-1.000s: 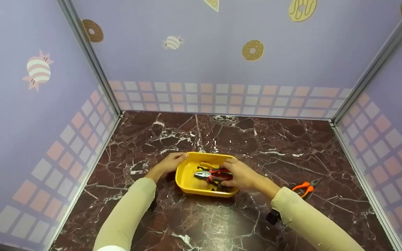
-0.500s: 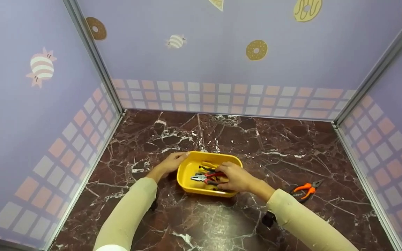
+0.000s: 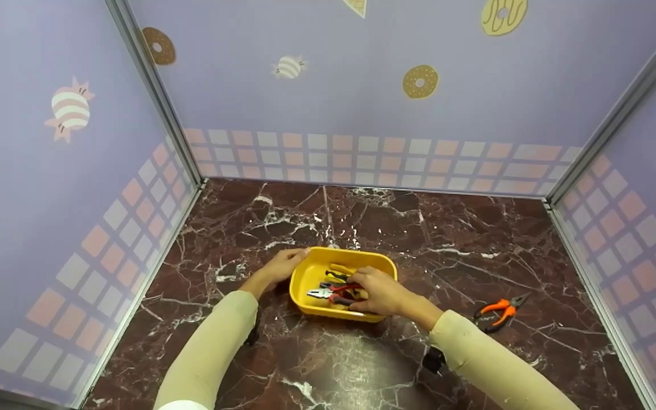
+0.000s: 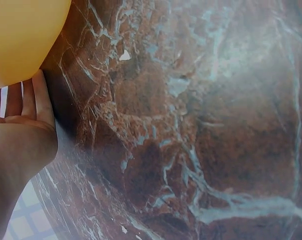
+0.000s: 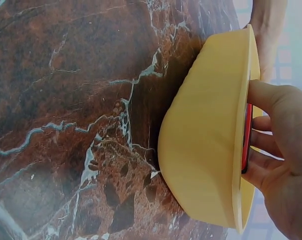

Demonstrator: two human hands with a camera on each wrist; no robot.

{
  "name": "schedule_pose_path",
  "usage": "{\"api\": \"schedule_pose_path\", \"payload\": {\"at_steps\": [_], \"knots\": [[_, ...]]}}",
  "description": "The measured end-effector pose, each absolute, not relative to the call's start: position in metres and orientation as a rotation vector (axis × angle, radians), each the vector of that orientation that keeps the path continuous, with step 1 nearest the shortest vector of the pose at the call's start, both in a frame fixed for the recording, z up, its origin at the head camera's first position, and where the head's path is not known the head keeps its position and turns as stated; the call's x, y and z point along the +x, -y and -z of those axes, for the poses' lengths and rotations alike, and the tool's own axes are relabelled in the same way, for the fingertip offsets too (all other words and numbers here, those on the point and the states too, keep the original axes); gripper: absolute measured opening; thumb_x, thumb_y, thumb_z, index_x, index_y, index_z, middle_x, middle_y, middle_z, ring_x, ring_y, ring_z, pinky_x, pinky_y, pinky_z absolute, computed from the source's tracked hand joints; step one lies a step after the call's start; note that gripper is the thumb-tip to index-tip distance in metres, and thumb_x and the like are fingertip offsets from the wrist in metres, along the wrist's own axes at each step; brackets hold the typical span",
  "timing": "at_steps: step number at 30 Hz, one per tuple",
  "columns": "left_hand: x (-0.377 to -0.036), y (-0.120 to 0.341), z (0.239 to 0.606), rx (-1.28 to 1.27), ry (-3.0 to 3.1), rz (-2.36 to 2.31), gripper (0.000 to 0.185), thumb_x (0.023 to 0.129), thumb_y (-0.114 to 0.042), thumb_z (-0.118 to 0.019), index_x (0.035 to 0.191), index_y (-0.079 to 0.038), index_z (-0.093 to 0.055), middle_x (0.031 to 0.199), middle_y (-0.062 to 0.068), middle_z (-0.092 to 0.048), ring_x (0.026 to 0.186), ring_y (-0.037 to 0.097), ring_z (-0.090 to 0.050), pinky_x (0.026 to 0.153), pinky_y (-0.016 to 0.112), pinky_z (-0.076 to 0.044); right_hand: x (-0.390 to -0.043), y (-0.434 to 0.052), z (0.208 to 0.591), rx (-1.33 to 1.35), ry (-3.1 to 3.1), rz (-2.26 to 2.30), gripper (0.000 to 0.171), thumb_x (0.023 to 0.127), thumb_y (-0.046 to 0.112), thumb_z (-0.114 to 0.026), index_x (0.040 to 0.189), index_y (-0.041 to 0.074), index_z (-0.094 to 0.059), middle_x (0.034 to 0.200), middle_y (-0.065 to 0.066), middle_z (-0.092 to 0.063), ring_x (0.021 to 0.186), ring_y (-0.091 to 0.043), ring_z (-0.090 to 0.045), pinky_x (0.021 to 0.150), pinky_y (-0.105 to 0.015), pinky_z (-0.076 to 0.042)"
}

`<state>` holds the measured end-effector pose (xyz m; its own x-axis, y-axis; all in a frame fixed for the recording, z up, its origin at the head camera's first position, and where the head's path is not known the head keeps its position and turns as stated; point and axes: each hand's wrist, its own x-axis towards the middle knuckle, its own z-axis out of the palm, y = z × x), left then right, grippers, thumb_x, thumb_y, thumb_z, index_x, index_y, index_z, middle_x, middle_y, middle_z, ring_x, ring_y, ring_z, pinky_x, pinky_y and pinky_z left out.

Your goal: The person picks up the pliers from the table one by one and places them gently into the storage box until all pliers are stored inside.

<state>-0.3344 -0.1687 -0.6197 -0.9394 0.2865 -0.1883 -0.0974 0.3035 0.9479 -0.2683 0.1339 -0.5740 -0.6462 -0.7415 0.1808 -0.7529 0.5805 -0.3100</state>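
Two hands work at a yellow plastic tray [image 3: 305,282] that sits near the middle of a dark red marble tabletop [image 3: 362,364]. The left hand [image 3: 279,266] lies against the tray's outer left wall with its fingers straight and relaxed, gripping nothing; the left wrist view shows those fingers [image 4: 38,100] flat on the marble just under the curve of the yellow wall. The right hand [image 3: 379,290] reaches over the tray's right rim, and its fingers curl round the red handles of a pair of combination pliers [image 3: 333,292], grasping them. The pliers lie inside the tray, with the metal nose pointing to the left wall and the handles hidden under the palm. In the right wrist view a strip of red handle [image 5: 247,135] shows between the rim and the curled fingers. Beside these pliers, toward the tray's far wall, lies another tool with a yellow handle [image 3: 339,269]; what kind it is cannot be told. Both forearms wear cream sleeves.

Well apart from the tray, to the right on the marble, lies a pair of orange-handled long-nose pliers [image 3: 499,310], untouched. Lilac walls printed with doughnuts and sweets enclose the tabletop on three sides.
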Motion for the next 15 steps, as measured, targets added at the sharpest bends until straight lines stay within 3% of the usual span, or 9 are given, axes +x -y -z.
{"api": "schedule_pose_path", "payload": {"at_steps": [15], "knots": [[-0.3335,0.1676,0.6172,0.131,-2.261,-1.664,0.048,0.112,-0.041,-0.054,0.142,-0.006,-0.068,0.122,0.015,-0.075,0.099,0.024,-0.073,0.086,0.033,-0.062,-0.2653,-0.1317,0.5786,1.284,2.721,-0.554,0.044,0.076,0.029,-0.094,0.108,0.006,-0.076,0.100,-0.006,-0.068,0.093,-0.023,-0.062,0.081,-0.040,-0.058]]}}
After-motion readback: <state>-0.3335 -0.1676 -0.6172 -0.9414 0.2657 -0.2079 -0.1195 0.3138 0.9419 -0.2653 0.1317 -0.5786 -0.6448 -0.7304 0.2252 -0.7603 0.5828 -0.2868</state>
